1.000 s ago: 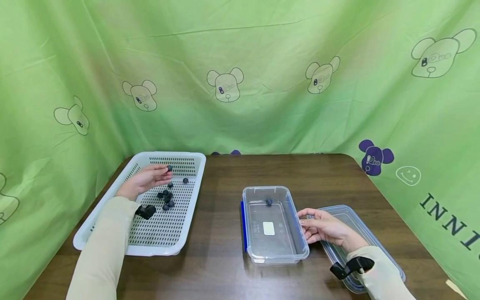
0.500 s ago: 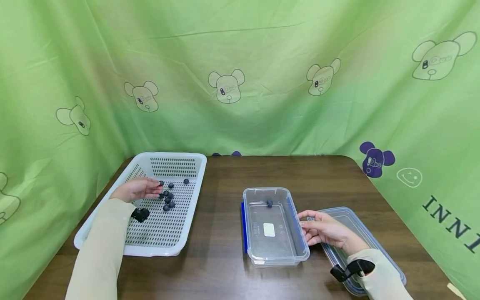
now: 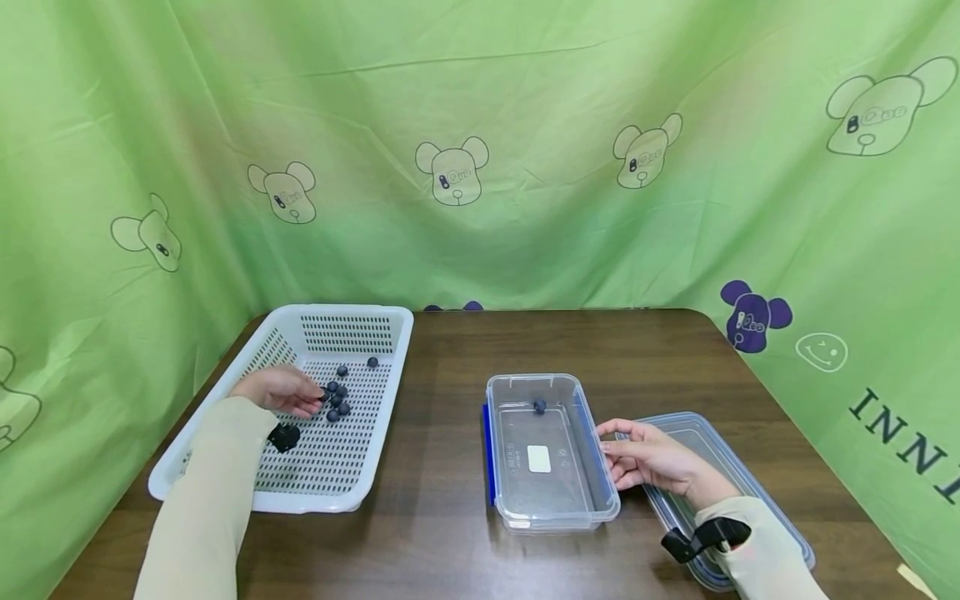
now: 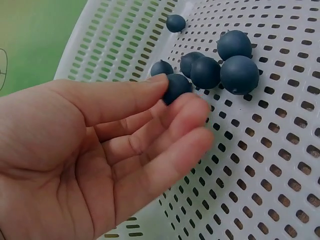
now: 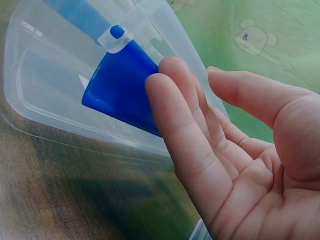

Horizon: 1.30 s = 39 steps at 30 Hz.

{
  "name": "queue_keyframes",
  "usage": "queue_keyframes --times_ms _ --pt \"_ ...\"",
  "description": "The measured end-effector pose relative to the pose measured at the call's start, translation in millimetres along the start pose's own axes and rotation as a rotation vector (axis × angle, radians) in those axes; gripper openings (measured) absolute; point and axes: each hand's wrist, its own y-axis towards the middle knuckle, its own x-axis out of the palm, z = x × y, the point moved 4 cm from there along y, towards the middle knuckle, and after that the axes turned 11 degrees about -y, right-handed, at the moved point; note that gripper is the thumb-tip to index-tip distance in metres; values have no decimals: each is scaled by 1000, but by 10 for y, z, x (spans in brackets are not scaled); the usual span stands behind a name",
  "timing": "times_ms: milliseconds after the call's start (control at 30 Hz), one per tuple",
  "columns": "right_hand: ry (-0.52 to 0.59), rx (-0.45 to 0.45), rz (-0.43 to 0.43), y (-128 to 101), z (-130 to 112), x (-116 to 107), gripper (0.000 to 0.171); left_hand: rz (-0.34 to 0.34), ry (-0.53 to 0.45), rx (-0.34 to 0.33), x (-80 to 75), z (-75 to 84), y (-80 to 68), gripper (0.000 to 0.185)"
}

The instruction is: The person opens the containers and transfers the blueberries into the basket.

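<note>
My left hand (image 3: 313,400) is down in the white perforated basket (image 3: 407,342), at a cluster of dark blue balls (image 3: 339,402). In the left wrist view its thumb and fingertips (image 4: 192,107) pinch one blue ball (image 4: 176,86) at the edge of that cluster (image 4: 220,70). My right hand (image 3: 609,454) lies with straight fingers against the right wall of the clear plastic container (image 3: 551,521), next to its blue latch (image 5: 122,82). A single blue ball (image 3: 539,406) sits inside the container near its far end.
A clear lid (image 3: 723,454) lies on the brown table (image 3: 442,433) under my right forearm. Two more balls (image 3: 372,362) lie apart near the basket's far end. Green printed cloth (image 3: 525,167) surrounds the table at the back and sides.
My left hand has come back from the basket's far end toward me and down onto the ball cluster. The right hand and the container have stayed put.
</note>
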Motion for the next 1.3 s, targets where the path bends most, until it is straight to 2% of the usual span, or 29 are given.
queue_keyframes --times_ms 167,367,467,633,767,867,967,1167,1300 --pt "0 5 -3 -5 -8 -5 23 32 15 -15 -19 -13 4 9" --pt "4 3 -6 -6 -12 -4 22 33 28 8 -29 -2 8 12" --pt "-2 -4 -1 -2 -14 3 22 34 35 80 -34 65 -37 21" --pt "-2 -7 0 -2 -20 10 22 16 8 250 -23 282 -136 42" --pt "0 -7 -2 -6 -21 5 22 -14 -27 323 42 428 -161 48" --pt "-1 -8 -1 -8 -22 2 21 -35 -73 358 147 522 -148 48" --pt "-1 -8 -3 -8 -20 1 21 -70 -127 376 320 618 -105 47" --pt "2 -8 -5 -5 -12 5 21 -138 -172 359 754 794 53 42" --pt "4 -5 -2 -6 -11 12 20 -145 -156 343 1000 910 131 40"
